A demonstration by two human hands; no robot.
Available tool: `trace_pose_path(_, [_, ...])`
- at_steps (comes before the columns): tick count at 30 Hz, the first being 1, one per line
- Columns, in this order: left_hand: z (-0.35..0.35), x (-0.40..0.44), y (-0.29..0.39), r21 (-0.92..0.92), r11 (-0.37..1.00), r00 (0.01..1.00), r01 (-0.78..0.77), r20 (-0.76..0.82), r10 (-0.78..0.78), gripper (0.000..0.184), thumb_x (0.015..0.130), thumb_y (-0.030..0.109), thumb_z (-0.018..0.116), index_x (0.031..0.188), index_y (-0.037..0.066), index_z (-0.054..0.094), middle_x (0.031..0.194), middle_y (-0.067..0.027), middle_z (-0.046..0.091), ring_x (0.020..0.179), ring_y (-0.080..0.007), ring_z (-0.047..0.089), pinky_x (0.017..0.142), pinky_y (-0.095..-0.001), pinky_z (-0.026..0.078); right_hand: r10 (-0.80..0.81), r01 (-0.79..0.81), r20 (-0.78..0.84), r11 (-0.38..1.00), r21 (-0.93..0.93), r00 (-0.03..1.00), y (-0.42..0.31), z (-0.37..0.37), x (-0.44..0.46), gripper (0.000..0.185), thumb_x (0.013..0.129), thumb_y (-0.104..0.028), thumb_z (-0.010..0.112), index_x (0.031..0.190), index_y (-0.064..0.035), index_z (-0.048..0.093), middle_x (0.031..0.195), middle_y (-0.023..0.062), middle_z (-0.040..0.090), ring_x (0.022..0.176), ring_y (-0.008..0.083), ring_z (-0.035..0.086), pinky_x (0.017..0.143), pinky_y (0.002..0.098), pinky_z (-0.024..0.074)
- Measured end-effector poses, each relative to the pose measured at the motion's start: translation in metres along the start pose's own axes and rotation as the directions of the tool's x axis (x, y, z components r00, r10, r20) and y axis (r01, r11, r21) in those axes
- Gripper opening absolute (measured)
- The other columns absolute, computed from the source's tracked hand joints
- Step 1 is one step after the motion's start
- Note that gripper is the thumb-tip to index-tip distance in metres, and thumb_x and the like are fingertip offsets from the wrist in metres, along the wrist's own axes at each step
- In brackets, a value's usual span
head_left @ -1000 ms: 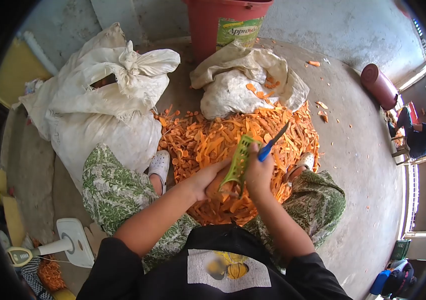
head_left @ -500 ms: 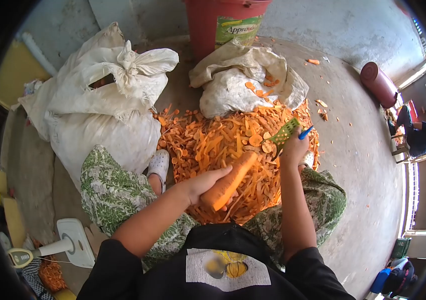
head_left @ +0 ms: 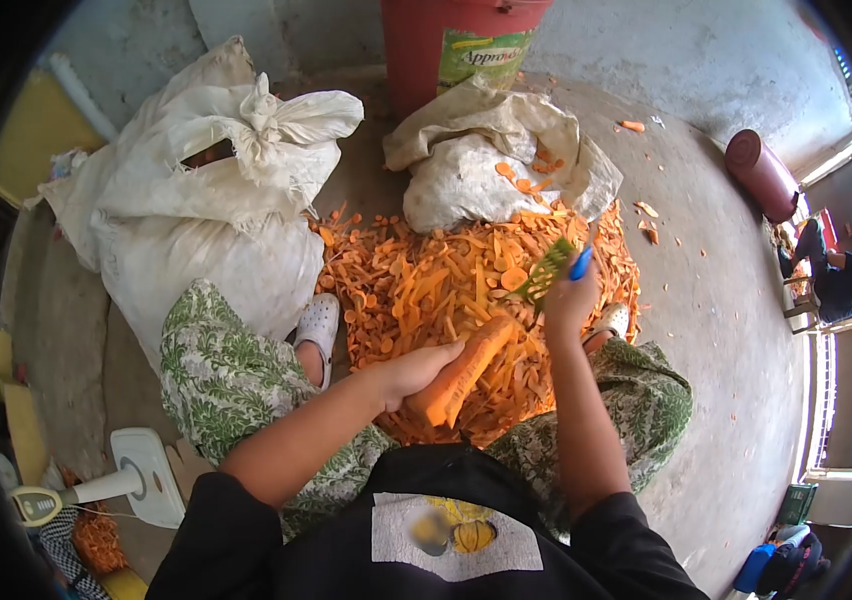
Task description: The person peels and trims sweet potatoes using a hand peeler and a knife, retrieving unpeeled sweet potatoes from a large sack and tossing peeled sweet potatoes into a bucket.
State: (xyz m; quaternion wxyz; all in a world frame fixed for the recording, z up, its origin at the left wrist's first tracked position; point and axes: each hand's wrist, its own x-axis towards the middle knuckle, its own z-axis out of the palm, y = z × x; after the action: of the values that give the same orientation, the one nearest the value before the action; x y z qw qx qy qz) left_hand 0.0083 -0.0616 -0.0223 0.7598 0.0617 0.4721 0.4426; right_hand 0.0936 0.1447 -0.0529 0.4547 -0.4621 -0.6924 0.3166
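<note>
My left hand (head_left: 420, 372) is wrapped round a thick carrot (head_left: 466, 374), held slanting up and to the right in front of my body. The carrot's near end looks flat, and a loose strip hangs along its side. My right hand (head_left: 573, 296) is closed on a green peeler (head_left: 546, 272) with a perforated body; a blue piece sticks up by my fingers. The peeler is slightly blurred and apart from the carrot, above and right of its far end. Below both hands spreads a heap of carrot peels and round slices (head_left: 416, 290).
A tied white sack (head_left: 216, 220) bulges at left; an open, crumpled sack (head_left: 466, 180) lies behind the heap. Farther back stands a red bucket (head_left: 416, 50). A scale (head_left: 151, 480) is at lower left. At far right a person (head_left: 841, 285) sits near a toppled maroon bin (head_left: 761, 175).
My right hand with the peeler has moved slightly left and down, and the peeler has tilted. The carrot has turned a little in my left hand, and a strip now shows along its side.
</note>
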Motion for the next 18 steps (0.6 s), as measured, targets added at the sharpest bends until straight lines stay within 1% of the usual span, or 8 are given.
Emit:
trace_pose_path(1, [-0.002,0.000,0.000,0.035,0.999,1.000,-0.006,0.015,0.006,0.047,0.090,0.045,0.033,0.104,0.003,0.048,0.087,-0.0122,0.058,0.074,-0.0195,0.060,0.061,-0.0335,0.052,-0.084,0.068,-0.050,0.961,-0.269,0.995,-0.007,-0.011,0.009,0.023,0.089,-0.020,0.044,0.077,-0.0015,0.048,0.056,0.0055,0.051,0.047,0.0150,0.047,0.044,0.0335,0.0374])
trace_pose_path(2, [-0.001,-0.002,0.002,0.041,0.999,1.000,-0.003,0.016,0.003,0.047,0.090,0.045,0.033,0.104,0.003,0.048,0.087,-0.0122,0.058,0.074,-0.0195,0.060,0.061,-0.0335,0.052,-0.081,0.063,-0.055,0.961,-0.269,0.995,-0.009,-0.015,0.014,0.023,0.089,-0.020,0.044,0.077,-0.0015,0.048,0.056,0.0055,0.051,0.047,0.0150,0.047,0.044,0.0335,0.0374])
trace_pose_path(4, [0.005,-0.008,0.011,-0.058,0.998,1.000,-0.016,-0.021,0.015,0.049,0.090,0.047,0.033,0.105,0.003,0.048,0.088,-0.0121,0.058,0.073,-0.0201,0.060,0.059,-0.0348,0.052,0.278,-0.276,-0.040,0.960,0.053,0.960,-0.016,-0.020,0.019,0.025,0.089,-0.021,0.044,0.074,-0.0025,0.047,0.054,0.0014,0.046,0.045,0.0120,0.043,0.042,0.0301,0.0352])
trace_pose_path(6, [-0.005,0.001,0.008,-0.140,0.989,0.999,-0.038,0.026,0.042,0.048,0.090,0.046,0.033,0.105,0.003,0.048,0.089,-0.0117,0.058,0.072,-0.0203,0.060,0.058,-0.0349,0.052,0.388,-0.396,0.090,0.866,0.306,0.917,-0.017,-0.009,0.000,0.027,0.090,-0.021,0.042,0.068,-0.0050,0.046,0.052,-0.0013,0.042,0.042,0.0089,0.037,0.040,0.0261,0.0307])
trace_pose_path(8, [-0.015,0.013,0.001,-0.221,0.974,0.995,-0.058,0.066,0.074,0.048,0.090,0.046,0.033,0.106,0.003,0.048,0.090,-0.0112,0.058,0.072,-0.0204,0.060,0.057,-0.0350,0.052,0.404,-0.489,0.320,0.833,0.258,0.857,-0.082,-0.018,-0.034,0.028,0.088,-0.021,0.044,0.064,-0.0085,0.044,0.053,-0.0023,0.041,0.044,0.0070,0.036,0.040,0.0243,0.0294])
trace_pose_path(12, [-0.018,0.029,-0.009,-0.381,0.917,0.980,-0.121,0.100,0.170,0.045,0.092,0.042,0.029,0.109,0.004,0.047,0.094,-0.0114,0.059,0.072,-0.0233,0.061,0.061,-0.0370,0.052,0.158,-0.259,0.344,0.928,0.269,0.925,-0.083,-0.008,-0.083,0.027,0.088,-0.021,0.046,0.067,-0.0046,0.044,0.053,-0.0015,0.041,0.047,0.0073,0.037,0.044,0.0253,0.0309])
trace_pose_path(14, [-0.013,0.025,-0.009,-0.479,0.863,0.985,-0.163,-0.026,0.171,0.045,0.092,0.041,0.030,0.109,0.003,0.047,0.095,-0.0128,0.059,0.075,-0.0241,0.062,0.065,-0.0375,0.052,0.110,-0.122,0.351,0.992,0.012,0.930,-0.077,-0.008,-0.085,0.020,0.088,-0.016,0.048,0.076,-0.0002,0.048,0.060,0.0107,0.052,0.048,0.0183,0.048,0.046,0.0313,0.0368])
trace_pose_path(18, [-0.016,0.020,-0.003,-0.241,0.962,0.988,-0.128,0.057,0.146,0.044,0.092,0.040,0.031,0.107,0.001,0.047,0.093,-0.0127,0.059,0.076,-0.0223,0.061,0.068,-0.0364,0.051,-0.059,0.051,0.223,0.998,0.042,0.973,-0.054,0.003,-0.075,0.021,0.088,-0.018,0.048,0.076,-0.0011,0.049,0.056,0.0107,0.051,0.047,0.0182,0.047,0.046,0.0329,0.0371])
